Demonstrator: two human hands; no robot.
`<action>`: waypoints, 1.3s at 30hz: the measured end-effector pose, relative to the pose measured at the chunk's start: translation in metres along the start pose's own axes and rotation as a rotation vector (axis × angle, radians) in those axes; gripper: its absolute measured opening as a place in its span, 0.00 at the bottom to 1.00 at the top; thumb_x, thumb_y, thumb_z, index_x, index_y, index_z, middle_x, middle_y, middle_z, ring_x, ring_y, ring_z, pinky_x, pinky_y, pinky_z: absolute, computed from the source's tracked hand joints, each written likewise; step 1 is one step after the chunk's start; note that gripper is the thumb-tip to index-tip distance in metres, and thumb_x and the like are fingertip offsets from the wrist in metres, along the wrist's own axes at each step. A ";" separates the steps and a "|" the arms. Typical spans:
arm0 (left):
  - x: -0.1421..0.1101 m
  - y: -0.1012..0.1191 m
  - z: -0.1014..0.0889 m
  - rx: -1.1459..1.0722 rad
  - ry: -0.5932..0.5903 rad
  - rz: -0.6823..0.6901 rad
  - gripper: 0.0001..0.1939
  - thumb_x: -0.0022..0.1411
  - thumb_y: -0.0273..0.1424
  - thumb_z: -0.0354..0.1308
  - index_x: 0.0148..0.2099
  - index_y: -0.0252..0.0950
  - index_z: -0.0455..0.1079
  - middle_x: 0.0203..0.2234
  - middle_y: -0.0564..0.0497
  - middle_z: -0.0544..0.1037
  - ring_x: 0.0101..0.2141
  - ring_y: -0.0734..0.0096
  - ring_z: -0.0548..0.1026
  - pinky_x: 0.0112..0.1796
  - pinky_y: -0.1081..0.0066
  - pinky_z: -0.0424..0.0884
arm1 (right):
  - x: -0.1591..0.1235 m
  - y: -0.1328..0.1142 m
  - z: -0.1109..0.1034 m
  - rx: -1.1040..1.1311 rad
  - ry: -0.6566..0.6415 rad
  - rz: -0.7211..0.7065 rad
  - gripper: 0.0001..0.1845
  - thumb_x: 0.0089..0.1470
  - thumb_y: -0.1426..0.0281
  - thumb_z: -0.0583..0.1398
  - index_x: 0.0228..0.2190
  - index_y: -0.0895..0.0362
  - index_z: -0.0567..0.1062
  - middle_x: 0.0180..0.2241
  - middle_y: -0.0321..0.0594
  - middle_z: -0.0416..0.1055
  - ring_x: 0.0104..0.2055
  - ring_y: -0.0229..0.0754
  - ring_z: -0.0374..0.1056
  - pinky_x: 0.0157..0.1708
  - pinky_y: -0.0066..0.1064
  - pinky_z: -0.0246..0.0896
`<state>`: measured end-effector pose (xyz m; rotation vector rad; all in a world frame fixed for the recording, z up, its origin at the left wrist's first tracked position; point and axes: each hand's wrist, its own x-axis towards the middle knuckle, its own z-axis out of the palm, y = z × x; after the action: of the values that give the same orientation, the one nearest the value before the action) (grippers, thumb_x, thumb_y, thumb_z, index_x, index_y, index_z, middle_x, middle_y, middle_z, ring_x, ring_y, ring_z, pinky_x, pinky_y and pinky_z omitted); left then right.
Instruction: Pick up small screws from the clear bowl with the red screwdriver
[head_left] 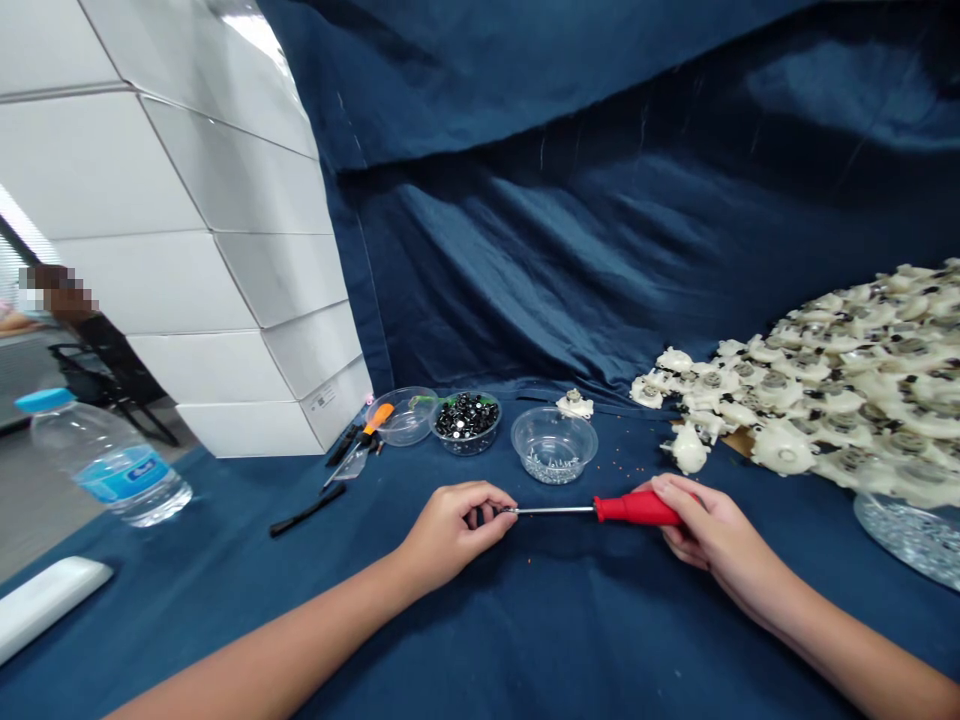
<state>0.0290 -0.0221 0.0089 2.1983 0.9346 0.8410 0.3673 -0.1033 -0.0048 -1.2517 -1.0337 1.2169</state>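
Note:
My right hand [701, 525] is wrapped round the red handle of a screwdriver [637, 508], its metal shaft pointing left. At the tip of that shaft, my left hand [457, 530] is closed in a pinch. Whatever those fingers hold is small and mostly hidden by them. Just beyond the shaft stands a clear plastic bowl [553, 447] with small silvery screws at its bottom. Left of it, a second clear bowl [466, 424] is filled with small black round parts.
White boxes [255, 300] are stacked at the left, near a water bottle [112, 455]. An orange-handled screwdriver [377, 418] lies by a clear lid [407, 416]. Cream plastic parts [784, 446] are heaped at the right, beside a clear container [911, 535]. Blue cloth [525, 250] hangs behind.

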 end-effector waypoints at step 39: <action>0.002 0.003 -0.001 -0.005 -0.020 -0.063 0.12 0.69 0.39 0.67 0.45 0.37 0.85 0.27 0.52 0.80 0.24 0.75 0.69 0.27 0.75 0.64 | 0.000 -0.001 0.000 -0.024 0.000 0.005 0.29 0.61 0.41 0.67 0.36 0.56 0.76 0.16 0.27 0.61 0.15 0.31 0.49 0.18 0.26 0.41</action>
<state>0.0305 -0.0220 0.0119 2.1574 0.9862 0.7893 0.3677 -0.1034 -0.0036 -1.2736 -1.0485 1.2112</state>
